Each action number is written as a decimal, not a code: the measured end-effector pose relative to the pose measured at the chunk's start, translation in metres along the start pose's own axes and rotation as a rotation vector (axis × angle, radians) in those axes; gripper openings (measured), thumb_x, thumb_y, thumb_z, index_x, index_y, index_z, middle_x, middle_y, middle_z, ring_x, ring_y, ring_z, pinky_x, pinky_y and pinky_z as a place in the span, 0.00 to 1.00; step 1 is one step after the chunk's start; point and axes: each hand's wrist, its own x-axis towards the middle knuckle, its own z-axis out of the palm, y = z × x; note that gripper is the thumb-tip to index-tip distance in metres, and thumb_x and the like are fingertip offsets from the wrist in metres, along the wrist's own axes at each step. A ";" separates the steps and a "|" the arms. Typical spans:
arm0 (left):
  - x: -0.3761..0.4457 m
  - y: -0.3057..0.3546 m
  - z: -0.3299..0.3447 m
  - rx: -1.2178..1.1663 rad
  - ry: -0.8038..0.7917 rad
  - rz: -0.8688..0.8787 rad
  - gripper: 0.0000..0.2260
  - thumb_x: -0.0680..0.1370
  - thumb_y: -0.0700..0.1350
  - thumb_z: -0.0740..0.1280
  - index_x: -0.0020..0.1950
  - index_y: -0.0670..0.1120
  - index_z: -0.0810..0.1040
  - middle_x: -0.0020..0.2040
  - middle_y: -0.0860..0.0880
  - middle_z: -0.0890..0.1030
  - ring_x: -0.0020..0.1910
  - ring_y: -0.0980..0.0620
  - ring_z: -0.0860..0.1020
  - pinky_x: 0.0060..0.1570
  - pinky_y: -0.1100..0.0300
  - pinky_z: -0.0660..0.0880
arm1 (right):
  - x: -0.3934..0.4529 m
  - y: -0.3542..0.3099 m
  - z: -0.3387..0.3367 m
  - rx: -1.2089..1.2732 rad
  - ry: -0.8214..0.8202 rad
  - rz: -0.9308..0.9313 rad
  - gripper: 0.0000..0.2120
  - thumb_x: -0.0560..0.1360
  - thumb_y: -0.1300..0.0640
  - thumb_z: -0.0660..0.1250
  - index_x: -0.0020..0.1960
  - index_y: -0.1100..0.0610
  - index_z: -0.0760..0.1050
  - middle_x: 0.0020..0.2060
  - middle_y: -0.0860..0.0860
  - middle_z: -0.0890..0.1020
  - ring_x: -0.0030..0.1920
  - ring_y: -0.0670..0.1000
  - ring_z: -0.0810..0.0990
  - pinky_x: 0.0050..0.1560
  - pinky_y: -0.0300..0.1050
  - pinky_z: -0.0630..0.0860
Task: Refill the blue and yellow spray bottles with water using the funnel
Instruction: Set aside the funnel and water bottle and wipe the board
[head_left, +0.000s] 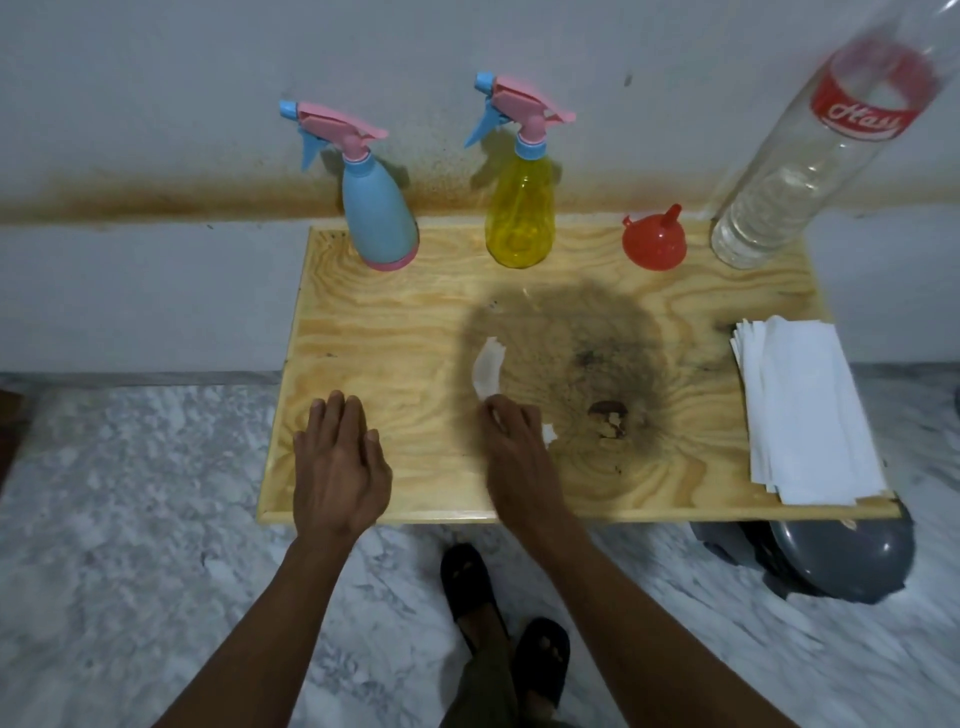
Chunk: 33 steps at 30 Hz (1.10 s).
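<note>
Head cam, fwd-down, close over table

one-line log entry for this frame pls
left hand flat on table | right hand holding tissue | spray bottles capped | funnel untouched

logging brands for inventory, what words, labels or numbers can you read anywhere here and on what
"Hasy" or close to it, in white script on the red label around the clear water bottle; the last letters are blurred, so the spelling is uncertain.
No readable text on the blue spray bottle, the yellow spray bottle, the red funnel or the stack of white paper.
</note>
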 end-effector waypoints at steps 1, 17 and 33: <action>-0.002 0.002 0.001 0.008 -0.008 0.003 0.25 0.82 0.50 0.53 0.75 0.37 0.68 0.77 0.37 0.66 0.79 0.36 0.59 0.74 0.33 0.59 | -0.003 0.009 -0.006 -0.026 0.020 0.029 0.25 0.68 0.67 0.51 0.60 0.65 0.76 0.57 0.58 0.78 0.52 0.58 0.71 0.47 0.54 0.76; -0.040 0.048 0.011 0.054 -0.147 0.086 0.25 0.81 0.53 0.53 0.69 0.37 0.71 0.72 0.36 0.70 0.75 0.33 0.63 0.64 0.33 0.68 | -0.061 0.068 -0.031 0.130 0.128 0.310 0.15 0.72 0.74 0.65 0.56 0.65 0.80 0.53 0.58 0.80 0.53 0.60 0.77 0.46 0.50 0.78; -0.056 0.168 0.010 0.000 -0.379 0.468 0.24 0.80 0.53 0.61 0.69 0.37 0.75 0.66 0.35 0.77 0.65 0.34 0.75 0.61 0.42 0.75 | -0.140 0.074 -0.165 0.453 0.553 0.705 0.09 0.80 0.63 0.65 0.57 0.60 0.81 0.51 0.54 0.84 0.51 0.52 0.81 0.52 0.47 0.77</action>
